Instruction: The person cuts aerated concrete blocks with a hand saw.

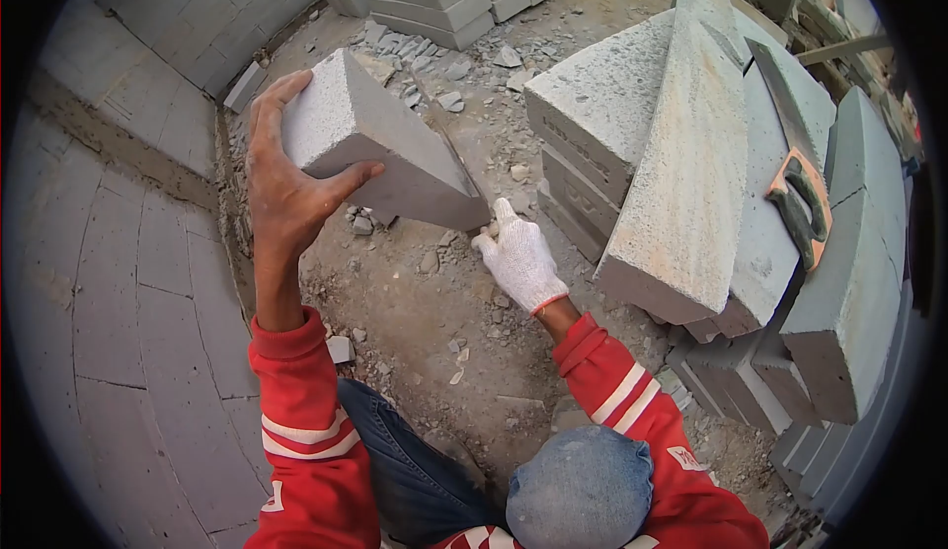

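While the block (400,169) is held tilted above the rubble-strewn ground (395,282), its upper left end is clamped by the raised left hand (284,179), thumb and fingers spread. The right hand (520,258), gloved and partly curled, is placed at the lower corner; its grip cannot be told. Rightward, that side is blocked by stacked blocks (681,174), a saw (802,208) laid on top.

We are seeing the tilted concrete block (395,154) hiding part of a thin blade (449,136); the gloved right hand (518,258) is obscuring its near end. We are finding the stacked block's side lettering (581,154) too small to read. The picture's bottom edge is cropping our jeans (415,465).
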Demonstrator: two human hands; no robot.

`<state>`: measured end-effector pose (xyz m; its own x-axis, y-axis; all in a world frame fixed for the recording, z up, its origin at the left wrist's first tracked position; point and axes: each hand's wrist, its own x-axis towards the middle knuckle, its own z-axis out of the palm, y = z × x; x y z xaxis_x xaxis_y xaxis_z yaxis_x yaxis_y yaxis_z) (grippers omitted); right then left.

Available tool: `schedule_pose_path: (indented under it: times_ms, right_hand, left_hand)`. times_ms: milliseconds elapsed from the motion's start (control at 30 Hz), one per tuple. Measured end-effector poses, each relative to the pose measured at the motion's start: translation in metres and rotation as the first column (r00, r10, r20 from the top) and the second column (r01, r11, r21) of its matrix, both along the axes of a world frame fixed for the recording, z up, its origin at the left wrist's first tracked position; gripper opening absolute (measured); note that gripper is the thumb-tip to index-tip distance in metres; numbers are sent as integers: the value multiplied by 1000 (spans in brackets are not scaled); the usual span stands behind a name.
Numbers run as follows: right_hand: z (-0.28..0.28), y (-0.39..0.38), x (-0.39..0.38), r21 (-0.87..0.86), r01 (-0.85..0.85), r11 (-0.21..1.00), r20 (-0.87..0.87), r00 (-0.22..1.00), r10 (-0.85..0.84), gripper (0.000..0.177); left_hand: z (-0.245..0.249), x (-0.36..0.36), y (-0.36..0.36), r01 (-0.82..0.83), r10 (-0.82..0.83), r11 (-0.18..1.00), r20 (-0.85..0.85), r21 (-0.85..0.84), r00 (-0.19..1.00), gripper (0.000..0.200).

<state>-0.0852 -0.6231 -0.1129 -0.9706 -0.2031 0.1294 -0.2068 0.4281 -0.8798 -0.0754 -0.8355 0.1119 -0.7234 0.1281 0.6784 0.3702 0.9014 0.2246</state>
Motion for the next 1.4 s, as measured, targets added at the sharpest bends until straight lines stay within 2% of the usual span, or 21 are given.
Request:
schedule_pose_path:
  times_ms: [100,167,233,267,367,433,500,533,667,733,833,900,967,1000,1033,1100,1133,1167,1233,1333,1400]
  right_hand:
    - [22,11,5,-120,-36,992,65,997,44,35]
    - [52,14,12,-167,-44,985,21,999,48,34]
    - [89,16,24,-359,-8,933,-132,990,-42,32]
    - [102,15,25,-385,6,923,-236,966,-104,31]
    - [89,4,24,-386,91,918,-240,951,-195,32]
    - [39,-5,8,-317,76,945,-167,977,-135,31]
    - [7,0,-4,-54,3,999,-138,990,-11,31]
    - [14,6,-4,-47,-9,999,-139,990,3,31]
    - [76,18,16,-206,-14,978,-36,999,7,33]
    - [102,16,27,-365,25,931,-269,954,-131,36]
    - [116,15,35,-422,44,906,-256,952,-166,39]
    - [91,7,32,-391,55,919,-229,961,-156,37]
    - [41,0,17,-143,-53,988,-162,986,30,34]
    - [32,5,10,-70,-50,996,-142,989,40,33]
    - [38,10,10,-76,-46,996,-153,988,34,33]
    - [63,21,23,-184,-84,979,-16,997,82,32]
    - [75,20,28,-327,-90,941,-92,994,63,33]
    - [99,24,32,-324,-98,941,-88,993,73,33]
    - [143,27,36,-376,-60,925,-273,961,-49,34]
    - [152,18,32,-435,-12,900,-331,932,-148,34]
    - [95,3,21,-330,-48,943,-305,951,-59,33]
  left_hand:
    - [3,2,5,-3,2,998,27,58,1000,99]
    - [1,3,3,-2,0,998,32,55,1000,99]
    - [-1,4,3,-5,2,999,44,54,999,99]
    - [-1,4,5,-5,3,999,42,52,999,99]
    - [1,3,3,4,-4,1000,14,22,1000,101]
    - [0,2,4,18,-18,1000,-9,-8,1000,102]
    - [0,2,4,11,-11,1000,2,10,1000,102]
    - [0,0,3,18,-18,1000,-6,2,1000,102]
    - [0,1,1,23,-23,1000,-1,14,1000,102]
    - [-2,3,1,21,-21,1000,23,15,1000,102]
    - [0,1,3,7,-8,999,-32,-40,999,101]
    - [1,1,7,9,-10,999,-28,-33,1000,101]
    - [0,2,7,3,-2,1000,-10,18,1000,101]
    - [1,1,5,-7,6,998,13,59,1000,101]
    - [2,-1,2,-1,1,999,2,53,1000,101]
    - [0,-1,-4,-37,37,999,4,21,999,101]
    - [0,-2,-3,-42,42,999,-3,26,999,101]
    - [0,-1,-2,-27,27,999,7,43,1000,101]
    - [0,4,1,-28,26,998,36,55,999,100]
    - [1,2,7,-14,14,1000,6,28,1000,99]
    - [0,2,11,22,-22,1000,-18,21,1000,100]
